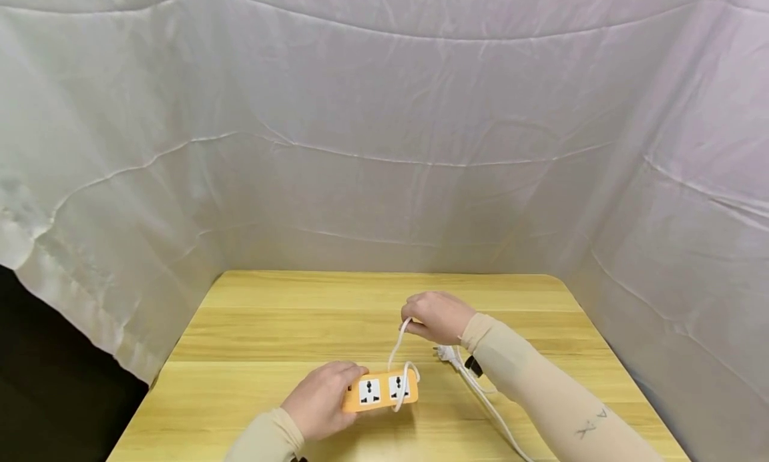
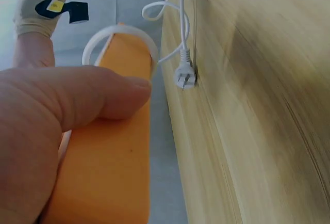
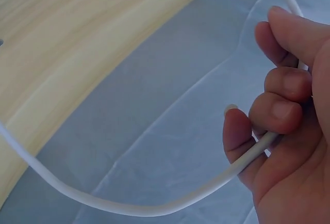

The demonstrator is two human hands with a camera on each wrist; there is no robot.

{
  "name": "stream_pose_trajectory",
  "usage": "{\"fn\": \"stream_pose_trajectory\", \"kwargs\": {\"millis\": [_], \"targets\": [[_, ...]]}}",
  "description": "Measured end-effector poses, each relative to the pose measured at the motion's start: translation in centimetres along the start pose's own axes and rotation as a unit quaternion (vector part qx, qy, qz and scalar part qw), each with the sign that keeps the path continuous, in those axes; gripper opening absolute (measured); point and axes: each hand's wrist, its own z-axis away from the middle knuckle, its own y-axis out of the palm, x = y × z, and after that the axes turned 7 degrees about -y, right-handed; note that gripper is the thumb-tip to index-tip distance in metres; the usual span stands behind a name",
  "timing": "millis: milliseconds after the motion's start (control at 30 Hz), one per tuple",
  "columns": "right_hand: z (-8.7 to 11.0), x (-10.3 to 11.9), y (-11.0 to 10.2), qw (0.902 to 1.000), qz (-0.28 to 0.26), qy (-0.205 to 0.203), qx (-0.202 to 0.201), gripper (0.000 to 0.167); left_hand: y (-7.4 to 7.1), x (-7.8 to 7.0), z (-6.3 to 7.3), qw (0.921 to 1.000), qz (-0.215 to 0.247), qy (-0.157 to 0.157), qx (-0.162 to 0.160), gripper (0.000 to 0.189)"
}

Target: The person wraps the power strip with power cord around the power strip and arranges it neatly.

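Observation:
My left hand [image 1: 324,398] grips one end of an orange power strip [image 1: 354,404] with white sockets, tilted above the table; its thumb lies along the orange case [image 2: 111,167] in the left wrist view. A white cord [image 1: 396,345] loops round the strip's other end. My right hand [image 1: 438,316], up and to the right of the strip, holds that cord. In the right wrist view its fingers curl round the cord [image 3: 206,187], which sags in a wide bend. The cord's plug [image 1: 446,354] lies on the table beneath the right forearm, its prongs pointing left.
The wooden table [image 1: 288,315] spans the space under both arms. White cloth [image 1: 384,201] hangs behind it and at both sides. More cord [image 1: 495,415] runs from the plug toward the near right edge. A dark gap [image 1: 54,368] shows at the far left.

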Motion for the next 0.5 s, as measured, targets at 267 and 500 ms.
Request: {"fn": "stream_pose_trajectory", "kwargs": {"millis": [267, 500], "targets": [[0.0, 1.4, -1.2, 0.9993, 0.007, -0.022, -0.029, 0.02, -0.1, 0.0, -0.3, 0.9986, 0.0, -0.049, -0.023, 0.06], [0.5, 3.3, -1.8, 0.9986, -0.016, -0.033, -0.038, 0.018, -0.5, 0.5, -0.7, 0.9948, -0.004, -0.07, -0.074, 0.062]]}}
